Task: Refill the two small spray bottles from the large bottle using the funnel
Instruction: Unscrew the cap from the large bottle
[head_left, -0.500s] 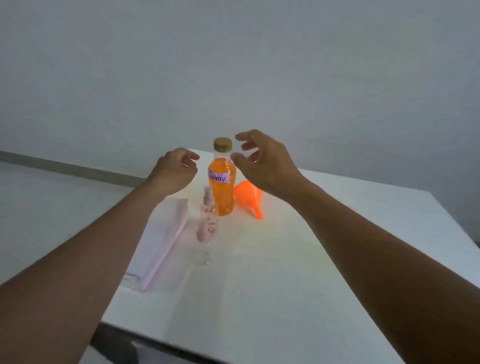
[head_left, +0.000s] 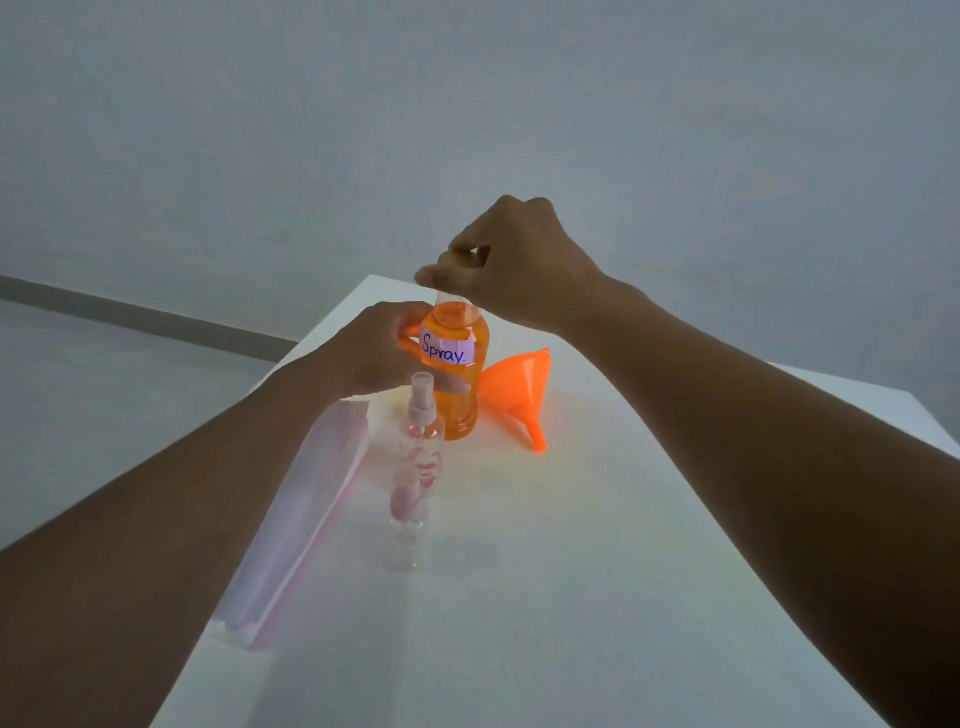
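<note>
Pouring not begun: my left hand (head_left: 374, 348) grips the large orange-filled clear bottle (head_left: 460, 400), right hand (head_left: 519, 275) pinches its tan cap (head_left: 448, 257); orange plastic funnel (head_left: 517, 384), small clear spray bottles (head_left: 422, 452) untouched.

Honestly I couldn't pin the place down from my feed, it just looked like a plain, bare indoor room: a white table (head_left: 571, 597) near a blank grey wall (head_left: 467, 104), a pale floor (head_left: 78, 389) edged by a dark skirting strip (head_left: 130, 316), and dim light
</note>
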